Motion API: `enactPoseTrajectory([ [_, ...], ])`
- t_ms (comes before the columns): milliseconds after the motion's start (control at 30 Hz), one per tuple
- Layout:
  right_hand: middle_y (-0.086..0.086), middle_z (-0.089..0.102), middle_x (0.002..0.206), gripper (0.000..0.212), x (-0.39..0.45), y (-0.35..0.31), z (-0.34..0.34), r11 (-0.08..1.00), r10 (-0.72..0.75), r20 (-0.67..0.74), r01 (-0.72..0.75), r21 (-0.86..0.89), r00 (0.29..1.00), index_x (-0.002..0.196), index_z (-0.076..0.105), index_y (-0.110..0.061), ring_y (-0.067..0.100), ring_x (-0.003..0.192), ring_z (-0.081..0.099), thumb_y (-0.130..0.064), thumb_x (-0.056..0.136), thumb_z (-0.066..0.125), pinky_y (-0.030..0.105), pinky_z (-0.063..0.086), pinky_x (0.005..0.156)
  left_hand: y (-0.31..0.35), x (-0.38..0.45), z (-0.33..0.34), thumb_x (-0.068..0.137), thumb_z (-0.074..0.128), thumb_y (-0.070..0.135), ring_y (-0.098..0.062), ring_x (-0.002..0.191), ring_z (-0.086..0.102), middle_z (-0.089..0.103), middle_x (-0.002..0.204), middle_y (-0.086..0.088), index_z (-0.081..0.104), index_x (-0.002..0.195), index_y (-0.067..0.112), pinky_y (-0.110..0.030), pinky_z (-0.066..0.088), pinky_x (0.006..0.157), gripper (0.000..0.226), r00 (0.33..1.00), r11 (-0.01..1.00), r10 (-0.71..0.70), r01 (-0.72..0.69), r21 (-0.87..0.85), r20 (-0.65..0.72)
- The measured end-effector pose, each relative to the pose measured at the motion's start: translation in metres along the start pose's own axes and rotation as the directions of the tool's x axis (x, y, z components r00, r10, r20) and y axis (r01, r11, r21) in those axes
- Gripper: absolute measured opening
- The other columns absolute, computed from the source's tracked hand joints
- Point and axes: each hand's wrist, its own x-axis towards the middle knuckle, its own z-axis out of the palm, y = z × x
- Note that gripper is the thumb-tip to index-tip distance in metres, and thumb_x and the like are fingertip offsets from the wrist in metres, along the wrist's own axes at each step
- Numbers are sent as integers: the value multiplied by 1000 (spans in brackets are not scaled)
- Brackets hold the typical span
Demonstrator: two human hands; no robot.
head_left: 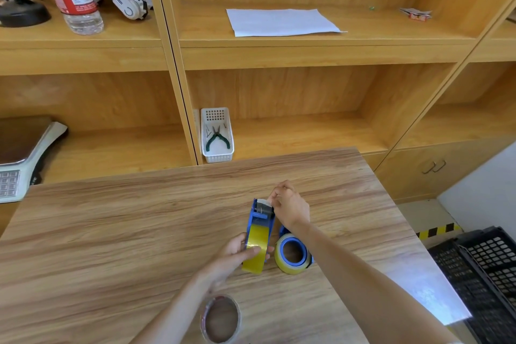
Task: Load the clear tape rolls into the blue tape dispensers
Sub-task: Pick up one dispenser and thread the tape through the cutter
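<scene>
A person's left hand (237, 253) is gripping a loaded blue dispenser (258, 227) at the surface's (111, 232) centre; the right hand (290, 207) is pinching tape at its twelve-o'clock end. A second dispenser (293, 253) is lying at three o'clock, a loose roll (220, 318) at six.

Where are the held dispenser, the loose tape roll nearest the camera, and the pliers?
dispenser (252, 220): head view, blue side plate.
tape roll (237, 313): head view, right rim.
pliers (214, 140): head view, handle fork.

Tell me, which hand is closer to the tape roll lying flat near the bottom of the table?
The left hand. It grips the blue dispenser just above the flat roll. The right hand is farther off, pinching at the dispenser's far end.
</scene>
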Motion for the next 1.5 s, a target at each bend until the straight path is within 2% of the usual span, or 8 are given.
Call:
enactPoseTrajectory([
  [67,-7,47,115,15,2,-1,-2,999,41,10,-41,-30,999,88,63,-19,24,88,63,-13,92,51,31,41,61,4,0,0,95,61,16,-25,100,71,73,111,-17,54,127,3,-29,56,73,36,1000,1000,-2,2,-7,-3],
  [200,-1,52,110,15,5,-6,-5,997,22,23,-20,-70,1000,96,61,-17,28,86,62,-19,95,46,34,45,63,13,5,11,88,62,49,-24,75,74,77,82,-18,68,105,2,-26,56,63,51,958,998,-53,57,4,-282],
  [300,0,57,107,18,6,-10,-3,998,20,24,-18,-68,1000,94,58,-17,28,88,60,-19,96,40,34,44,65,6,13,11,87,65,47,-23,66,72,75,73,-17,65,109,-4,-33,58,64,56,930,999,-42,35,-24,-365],
  [500,2,60,102,16,12,-10,-6,992,117,18,-116,-48,993,86,54,-19,26,82,55,-13,93,41,32,40,64,10,5,8,96,58,27,-25,82,72,76,97,-20,61,115,2,-41,55,79,31,989,999,4,-12,-50,-150],
  [767,0,65,98,19,24,-11,-14,983,164,19,-162,-90,986,82,56,-23,21,79,56,-11,90,43,31,42,65,5,-6,-7,83,75,29,-30,112,66,68,123,-19,47,132,3,-33,53,86,62,991,998,53,-50,-27,123],
  [967,1,64,103,22,30,-17,-16,984,162,-1,-161,-74,987,90,61,-19,25,89,61,-18,92,39,32,44,67,13,-5,-13,85,72,12,-31,109,66,67,122,-23,48,131,1,-36,55,86,53,989,997,18,-8,-72,146],
  [1167,2,63,101,20,33,-23,-17,987,136,0,-135,-92,991,83,56,-22,22,82,57,-15,92,40,31,43,65,18,-1,2,86,62,42,-23,68,72,76,82,-21,65,104,1,-32,59,61,44,978,998,-34,24,-50,-207],
  [1500,1,63,107,19,33,-19,-19,981,159,-18,-160,-108,987,95,62,-18,25,89,61,-15,89,45,31,43,67,16,-7,-5,97,55,18,-24,99,70,72,114,-20,50,127,2,-35,56,80,35,999,999,1,1,-37,48],
])
